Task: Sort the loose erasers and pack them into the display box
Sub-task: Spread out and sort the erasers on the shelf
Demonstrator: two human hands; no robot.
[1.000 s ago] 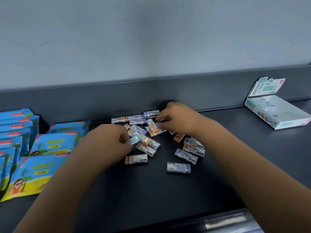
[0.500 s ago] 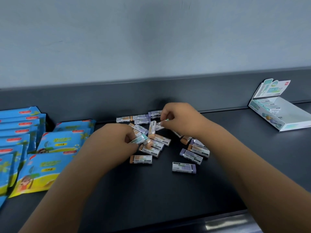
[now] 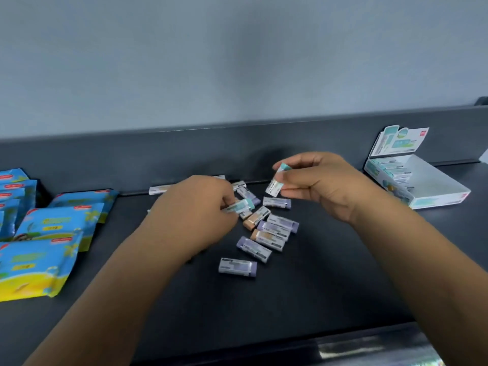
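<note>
The left grip, a bare hand, curls its fingers around a small green eraser in a white paper sleeve. It holds this eraser low, right over the pile of loose little erasers. The pile lies in the middle of the dark grey table, near the back edge.

The right grip, the other bare hand, pinches a second green eraser with a white sleeve between thumb and fingers. This one is lifted up above the pile and stands almost on its end.

In the pile, some erasers have purple ends and some have orange ends. One purple eraser lies by itself, closest to the front edge. An orange one lies just beside the left grip. A few more erasers lie along the back edge, partly hidden behind the left grip.

The white and green cardboard display box sits near the back right corner of the table, well apart from the pile. Its lid flap stands up. A row of packed erasers lies inside, at the end nearer the pile.

Blue and yellow shiny packets lie along the left edge of the table.
</note>
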